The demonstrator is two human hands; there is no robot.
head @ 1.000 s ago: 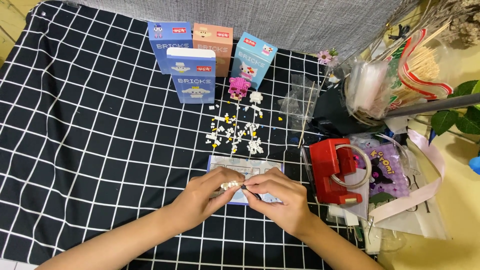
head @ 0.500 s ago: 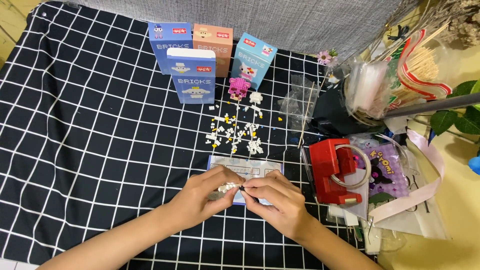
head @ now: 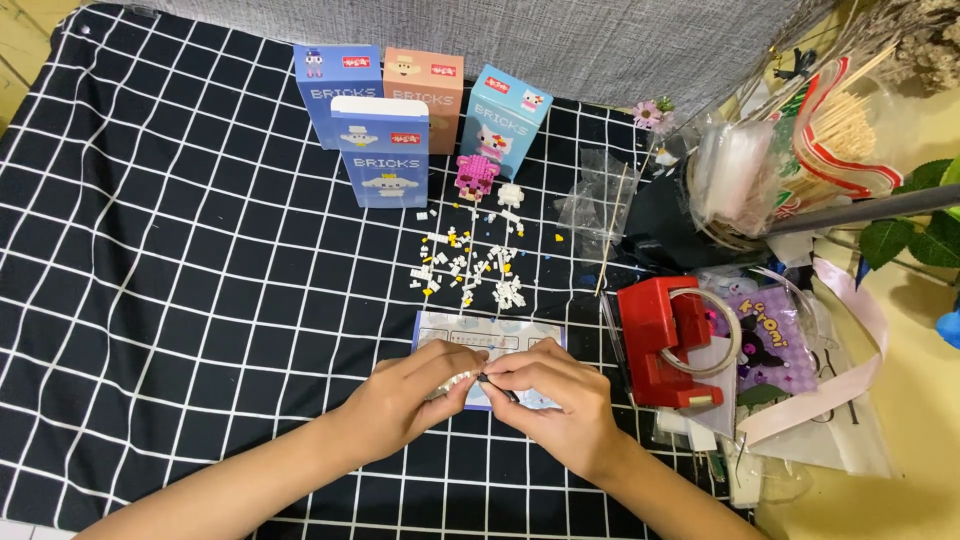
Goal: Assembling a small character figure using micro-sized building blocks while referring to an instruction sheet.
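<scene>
Both hands pinching: left hand (head: 415,392) holds white bricks (head: 458,381), right hand (head: 545,400) presses tweezers (head: 497,388), above leaflet (head: 488,338).

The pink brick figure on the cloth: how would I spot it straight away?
Start at the row of four upright boxes at the far edge of the black checked cloth. Just right of the front blue box stands the small pink brick figure. The loose pieces nearby are mostly white; it alone is built and pink.

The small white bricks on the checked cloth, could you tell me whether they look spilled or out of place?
Yes, the small white bricks lie scattered loose across the checked cloth, between the boxes and the instruction sheet.
</scene>
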